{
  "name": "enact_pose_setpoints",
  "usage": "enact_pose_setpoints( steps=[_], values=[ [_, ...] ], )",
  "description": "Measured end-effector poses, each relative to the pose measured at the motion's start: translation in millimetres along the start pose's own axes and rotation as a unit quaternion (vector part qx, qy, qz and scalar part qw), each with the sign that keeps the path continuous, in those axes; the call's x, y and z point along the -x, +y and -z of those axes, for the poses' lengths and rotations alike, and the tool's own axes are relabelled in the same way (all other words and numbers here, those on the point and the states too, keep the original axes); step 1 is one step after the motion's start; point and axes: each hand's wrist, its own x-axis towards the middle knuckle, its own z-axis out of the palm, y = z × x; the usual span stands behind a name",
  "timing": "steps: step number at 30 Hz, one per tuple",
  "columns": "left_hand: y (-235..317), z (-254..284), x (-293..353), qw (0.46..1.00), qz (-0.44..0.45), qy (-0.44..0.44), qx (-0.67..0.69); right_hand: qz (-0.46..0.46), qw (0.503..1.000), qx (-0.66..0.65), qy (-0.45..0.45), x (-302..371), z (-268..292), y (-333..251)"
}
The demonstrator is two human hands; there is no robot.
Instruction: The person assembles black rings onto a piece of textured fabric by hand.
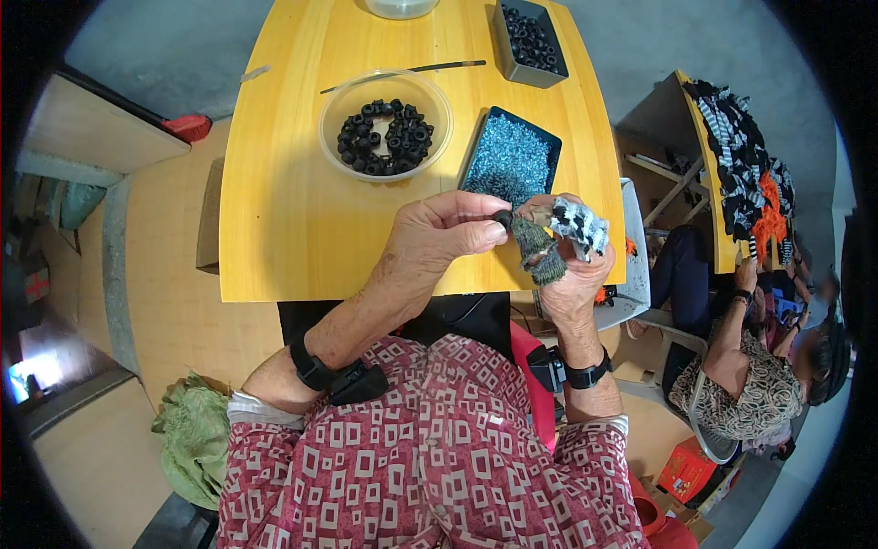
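Note:
My left hand (437,236) comes in over the table's near edge, thumb and forefinger pinched on a small black ring-like part (502,218). Close against it, my right hand (578,274) has its fingers bent and closed. Grey-green knitted fabric (537,251) and a black-and-white fuzzy cloth piece (580,226) cover its fingers, apparently as wraps; what the fingertips grip is hidden. Just beyond both hands lies a dark tray of clear bluish beads (508,157). Farther left, a round clear plastic tub (445,110) holds many similar black parts (384,137).
A grey bin (534,73) of black parts stands at the far right of the yellow table (283,220). A thin black strip (448,65) lies behind the tub. At right, another person (741,366) sits by a table heaped with striped fabric (736,156). A green bag (194,439) is at lower left.

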Motion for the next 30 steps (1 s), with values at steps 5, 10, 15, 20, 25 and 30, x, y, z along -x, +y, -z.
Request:
enact_pose_setpoints(
  steps=[5,10,15,20,25,30],
  values=[
    [2,-2,0,0.999,-0.027,-0.017,-0.011,-0.008,0.999,-0.048,0.011,0,3,8],
    [4,-3,0,0.998,0.027,-0.023,0.046,0.034,0.999,0.009,0.018,1,8,3],
    [1,-3,1,0.999,0.018,-0.023,0.017,0.036,0.999,0.005,0.003,4,2,-3],
    [-2,-1,2,0.999,-0.002,-0.034,-0.007,0.058,0.994,0.087,-0.009,7,6,-2],
    [0,-1,3,0.999,-0.007,-0.025,-0.018,0.112,0.991,0.075,-0.023,7,3,-3],
    [-1,1,4,1.0,0.008,-0.02,-0.001,0.125,0.978,0.16,-0.047,4,0,-6]
  ],
)
